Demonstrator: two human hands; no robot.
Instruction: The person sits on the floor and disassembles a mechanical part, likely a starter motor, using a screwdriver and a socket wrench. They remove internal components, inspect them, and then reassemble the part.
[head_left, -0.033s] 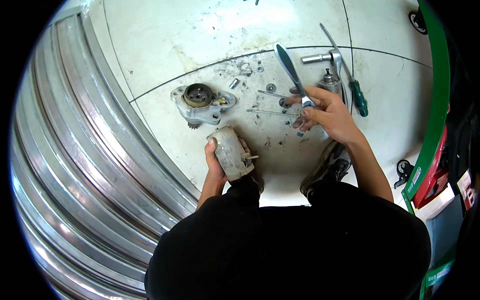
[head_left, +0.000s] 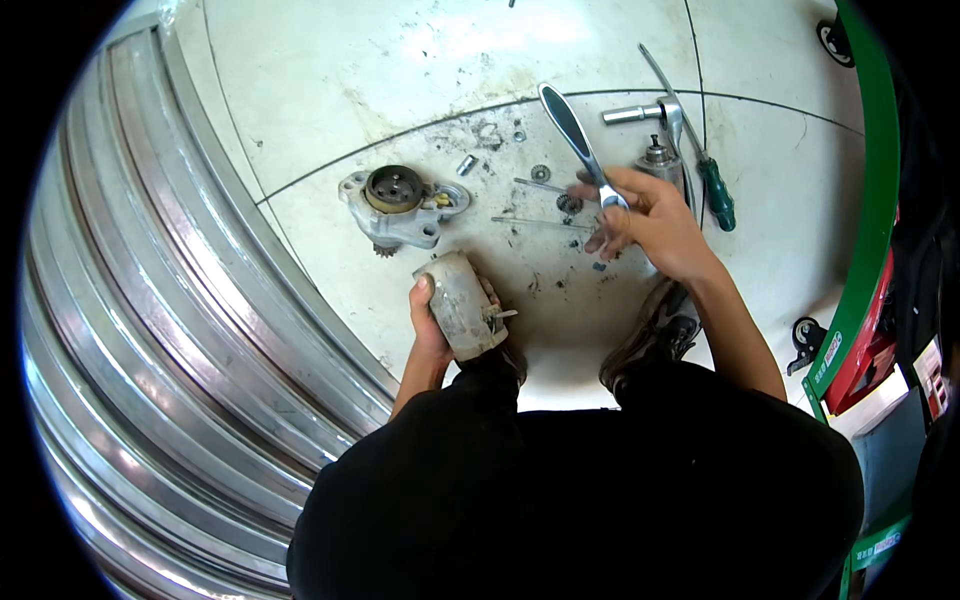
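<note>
Clearly both hands are full: cylinder left, ratchet right

Low and left of centre, the left hand wraps a scuffed grey metal cylinder, thumb along one side, fingertips showing at the other. The cylinder is tilted just in front of the left knee; whether it rests on anything is hidden. The right hand grips a ratchet wrench near its head, handle slanting up and left.

Below the wrench, two thin rods and two small toothed gears lie on the smudged floor. Left of these sits a grey casting with a dark round cup, a short socket near it. Beyond the right hand stand a metal canister-like part, a second ratchet and a green-handled screwdriver. Ribbed metal panelling fills the far left.
</note>
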